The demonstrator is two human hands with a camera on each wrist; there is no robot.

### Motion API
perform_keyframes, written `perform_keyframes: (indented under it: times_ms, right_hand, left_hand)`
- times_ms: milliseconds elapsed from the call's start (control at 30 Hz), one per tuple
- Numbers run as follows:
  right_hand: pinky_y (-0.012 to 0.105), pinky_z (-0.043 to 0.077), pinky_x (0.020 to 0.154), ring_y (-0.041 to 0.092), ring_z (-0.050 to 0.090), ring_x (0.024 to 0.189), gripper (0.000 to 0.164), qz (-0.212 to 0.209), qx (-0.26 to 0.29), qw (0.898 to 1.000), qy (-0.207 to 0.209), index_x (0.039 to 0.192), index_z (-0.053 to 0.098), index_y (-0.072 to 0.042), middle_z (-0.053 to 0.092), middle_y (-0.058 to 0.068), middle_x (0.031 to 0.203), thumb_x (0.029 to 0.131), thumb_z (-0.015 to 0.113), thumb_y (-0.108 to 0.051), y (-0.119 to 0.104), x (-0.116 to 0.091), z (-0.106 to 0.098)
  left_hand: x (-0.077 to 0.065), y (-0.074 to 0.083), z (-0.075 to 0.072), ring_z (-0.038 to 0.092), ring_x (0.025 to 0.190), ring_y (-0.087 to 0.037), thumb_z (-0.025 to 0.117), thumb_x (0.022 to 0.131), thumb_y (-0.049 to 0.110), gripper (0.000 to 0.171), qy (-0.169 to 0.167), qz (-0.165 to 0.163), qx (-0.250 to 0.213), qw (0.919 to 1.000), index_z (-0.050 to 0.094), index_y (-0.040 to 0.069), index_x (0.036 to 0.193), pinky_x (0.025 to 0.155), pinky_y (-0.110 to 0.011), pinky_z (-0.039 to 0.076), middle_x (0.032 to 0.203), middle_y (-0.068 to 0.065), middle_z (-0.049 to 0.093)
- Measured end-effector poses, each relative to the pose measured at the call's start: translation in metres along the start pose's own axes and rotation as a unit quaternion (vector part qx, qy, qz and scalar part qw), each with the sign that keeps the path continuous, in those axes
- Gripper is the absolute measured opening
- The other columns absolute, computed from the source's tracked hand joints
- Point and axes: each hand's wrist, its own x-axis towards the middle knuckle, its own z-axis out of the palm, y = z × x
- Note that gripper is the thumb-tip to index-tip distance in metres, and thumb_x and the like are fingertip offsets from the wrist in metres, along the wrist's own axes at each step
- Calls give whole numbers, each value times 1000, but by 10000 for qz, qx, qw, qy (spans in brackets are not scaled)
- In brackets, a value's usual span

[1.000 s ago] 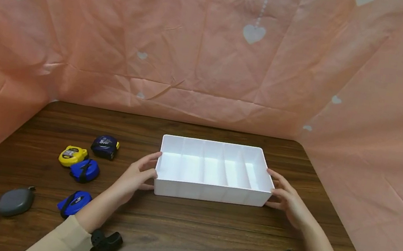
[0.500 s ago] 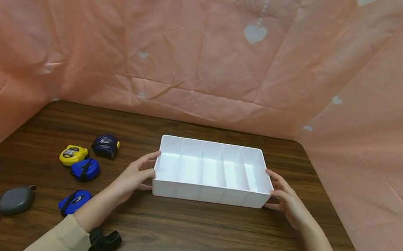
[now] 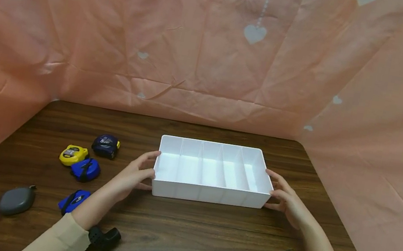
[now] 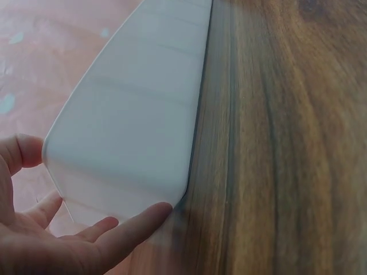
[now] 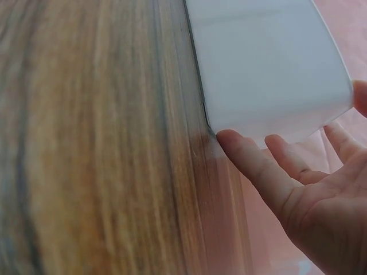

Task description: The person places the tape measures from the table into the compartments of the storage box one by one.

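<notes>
A long white plastic tray (image 3: pixel 210 195), divided into several compartments by thin walls, lies on the dark wooden table with nothing inside it. At its left end, my left hand (image 3: pixel 133 176) touches the end wall with spread fingertips. The left wrist view puts the thumb at the rim and one finger (image 4: pixel 143 226) at the bottom corner of the tray (image 4: pixel 132 120). My right hand (image 3: pixel 293 208) mirrors this at the right end. There, one fingertip (image 5: pixel 230 140) meets the tray's lower corner, and the thumb is at the rim.
Left on the table (image 3: pixel 206 241) are a navy tape measure (image 3: pixel 105 146), a yellow tape measure (image 3: pixel 73 155), two blue tape measures, one (image 3: pixel 85 169) touching the yellow one, and a grey rounded case (image 3: pixel 16 201). The other blue one (image 3: pixel 73 202) is partly behind my left forearm. Pink cloth (image 3: pixel 197 54) surrounds the table.
The tray and my left hand have shifted very slightly left and nearer. My right hand stays at the right end, and the tape measures lie where they were.
</notes>
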Motion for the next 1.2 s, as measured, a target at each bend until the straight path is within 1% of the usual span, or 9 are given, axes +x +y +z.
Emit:
perform_keyframes:
  times_ms: [233,333,533,733,867,1000,1200]
  right_hand:
    - [61,42,87,24,50,110,60,25,-2,10000,4,153,20,-13,24,31,136,98,43,-10,2,1,-2]
    - [61,42,88,24,49,111,60,23,-2,10000,-4,153,19,-13,24,31,136,98,43,-11,1,1,-2]
    - [61,43,88,24,49,111,59,9,-14,10000,-25,153,19,-13,23,32,137,99,42,-11,1,0,-1]
    - [62,42,88,26,47,113,59,7,-19,10000,-49,153,19,-13,21,32,138,99,42,-11,1,-1,-1]
    - [61,42,88,27,47,113,59,14,4,10000,-49,153,19,-13,21,32,138,99,42,-11,1,-1,-1]
    - [61,42,88,26,47,113,59,17,31,10000,-64,153,19,-14,21,31,139,99,43,-12,2,0,-2]
    - [61,42,89,26,46,115,59,47,27,10000,-67,154,19,-15,19,31,140,100,43,-13,2,0,-3]
  left_hand:
    - [3,-2,-4,44,121,-43,59,83,6,69,-83,-11,70,9999,35,17,146,81,-50,51,146,-21,30]
    - [3,-1,-6,45,121,-43,60,84,7,68,-150,20,192,9997,34,17,147,82,-50,51,146,-21,30]
    - [1,1,-9,43,123,-44,60,87,9,67,-303,71,385,9988,33,15,148,84,-50,50,147,-24,30]
    - [0,3,-11,43,124,-44,60,89,8,68,-387,92,403,9984,30,14,150,85,-52,49,148,-25,30]
    - [-1,5,-13,47,122,-42,61,90,9,69,-368,91,496,9980,29,13,150,86,-51,49,146,-25,34]
    - [-2,7,-16,49,121,-39,63,90,11,67,-373,139,673,9969,32,11,150,87,-49,48,144,-24,39]
    - [-3,10,-23,50,121,-35,63,92,16,59,-318,161,894,9954,39,7,145,92,-48,46,141,-21,45]
